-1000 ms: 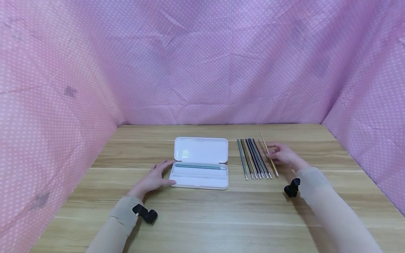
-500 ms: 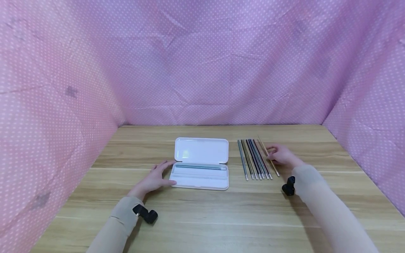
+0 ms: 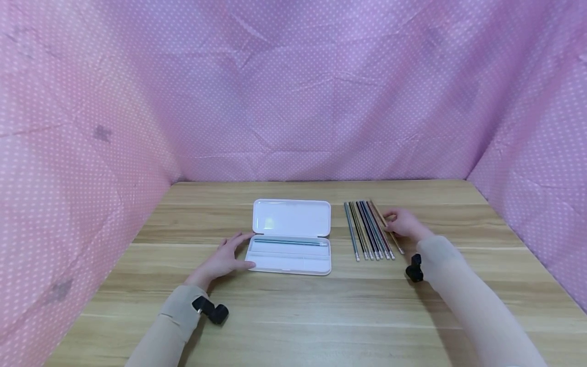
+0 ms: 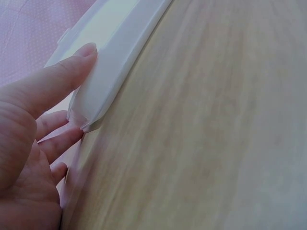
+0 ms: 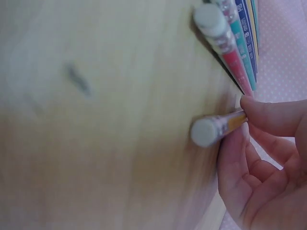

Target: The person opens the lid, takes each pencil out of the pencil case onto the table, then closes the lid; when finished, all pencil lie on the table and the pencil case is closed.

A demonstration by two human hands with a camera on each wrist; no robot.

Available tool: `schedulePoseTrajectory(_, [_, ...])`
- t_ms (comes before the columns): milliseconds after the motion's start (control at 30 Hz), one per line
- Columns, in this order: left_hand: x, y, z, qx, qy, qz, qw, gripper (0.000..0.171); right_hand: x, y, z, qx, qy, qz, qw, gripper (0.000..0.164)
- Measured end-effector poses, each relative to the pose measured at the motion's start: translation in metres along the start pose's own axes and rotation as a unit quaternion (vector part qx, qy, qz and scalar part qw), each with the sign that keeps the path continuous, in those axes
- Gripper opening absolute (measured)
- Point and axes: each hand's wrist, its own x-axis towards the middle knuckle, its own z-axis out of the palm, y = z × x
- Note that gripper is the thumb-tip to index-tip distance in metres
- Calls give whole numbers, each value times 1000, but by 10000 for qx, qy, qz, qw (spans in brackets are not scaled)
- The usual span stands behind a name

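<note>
In the head view an open white pencil case (image 3: 289, 266) lies mid-table, lid hinged back, with teal pencils (image 3: 289, 242) in its rear compartment. My left hand (image 3: 222, 260) rests at its left end, fingers spread. In the left wrist view the thumb (image 4: 72, 69) lies over the case's edge and fingertips touch its end. My right hand (image 3: 405, 224) pinches a yellow pencil (image 3: 397, 244) between thumb and fingers, right of a row of pencils (image 3: 367, 229). In the right wrist view its white eraser (image 5: 204, 132) faces the camera, apart from the red pencil (image 5: 235, 62).
The wooden table (image 3: 293, 316) reaches to a pink dotted cloth (image 3: 293, 102), which hangs at the back and sides. Between the case and the pencil row is a narrow strip of tabletop. Black wrist cameras (image 3: 215, 312) sit on both cuffs.
My right hand has moved slightly left with the yellow pencil, bringing its far end down beside the row. My left hand and the pencil case have stayed in place.
</note>
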Motion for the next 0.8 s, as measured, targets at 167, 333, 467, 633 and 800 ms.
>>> schedulePoseTrajectory(167, [0, 0, 0, -8, -14, -19, 10000, 82, 0, 0, 0, 19, 51, 28, 10000, 43])
schedulePoseTrajectory(333, [1, 0, 0, -44, -34, -28, 10000, 82, -1, 0, 1, -20, 130, 16, 9999, 42])
schedulePoseTrajectory(467, [1, 0, 0, -61, -48, -29, 10000, 82, -3, 0, 1, -5, 174, 24, 9998, 42])
schedulePoseTrajectory(633, [1, 0, -1, -56, -38, -35, 10000, 83, -4, 0, 2, 92, 194, 44, 9998, 41])
schedulePoseTrajectory(800, [1, -1, 0, -15, -21, -36, 10000, 83, -5, 0, 4, 167, 211, 72, 9996, 42])
